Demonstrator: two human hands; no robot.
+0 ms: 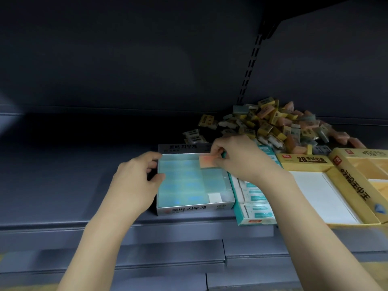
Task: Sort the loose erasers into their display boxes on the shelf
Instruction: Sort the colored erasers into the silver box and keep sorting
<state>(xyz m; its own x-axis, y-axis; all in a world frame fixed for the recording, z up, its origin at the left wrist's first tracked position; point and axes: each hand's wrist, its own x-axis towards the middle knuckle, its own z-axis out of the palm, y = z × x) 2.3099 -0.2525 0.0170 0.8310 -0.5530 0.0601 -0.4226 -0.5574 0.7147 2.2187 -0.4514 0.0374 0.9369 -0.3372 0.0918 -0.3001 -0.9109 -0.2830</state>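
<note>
Right hand [235, 156] pinches an orange eraser [206, 161] between thumb and fingers [216, 149], holding it at the back right corner of the silver display box [195, 210]. Eraser sits just above or on the pale blue erasers [180, 179] already lined up inside; contact hard to tell, view is blurry. Left hand [136, 177] grips the silver box's left wall, thumb curled over the rim, fingers wrapped on the outside. Box stands on the dark shelf [73, 164] near its front edge. Just right of it a teal-and-white box [255, 208] with white-sleeved erasers, partly under the right forearm. Further right two yellow boxes [306, 162], one with a white insert. Behind the boxes, a heap of loose erasers [279, 124], yellow, pink, greyish, piled against the shelf's back wall.
</note>
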